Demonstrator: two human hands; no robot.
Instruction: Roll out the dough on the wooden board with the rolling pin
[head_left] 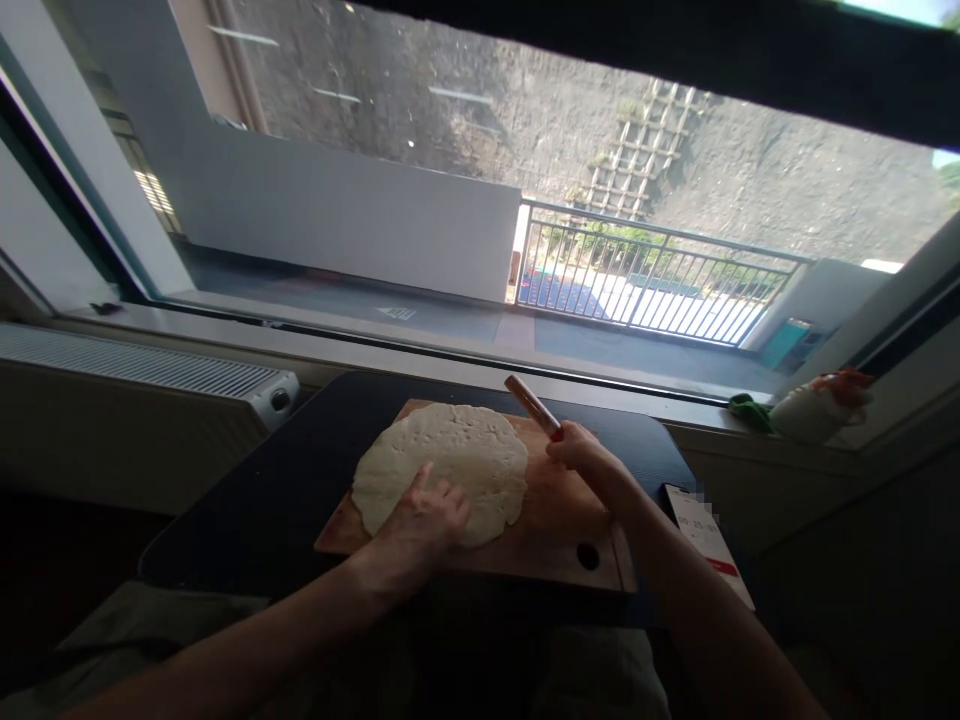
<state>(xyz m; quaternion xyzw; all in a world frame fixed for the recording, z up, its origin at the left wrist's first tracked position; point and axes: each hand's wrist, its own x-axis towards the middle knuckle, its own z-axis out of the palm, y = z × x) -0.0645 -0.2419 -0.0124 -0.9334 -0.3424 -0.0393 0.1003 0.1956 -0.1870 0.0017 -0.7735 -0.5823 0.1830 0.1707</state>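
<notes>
A wide, flat sheet of rolled-out dough (480,450) lies on a wooden cutting board (555,510), covering its left part and reaching past its edges. My left hand (431,515) rests on the near part of the dough, one finger stretched forward and the others slightly bent, holding nothing. Over the board's right side, my right hand (577,447) is closed around a narrow stick-like tool (534,408). Its shaft is brown with a shiny face and shows red by my fingers; its exact kind is unclear. The tool points up and left, apart from the dough.
The board sits on a dark table (247,510) with rounded corners. A phone (709,545) showing a timer lies by the right edge. Behind are a radiator (150,370), a window sill (337,355), a green cloth (750,410) and a pale pot (810,410).
</notes>
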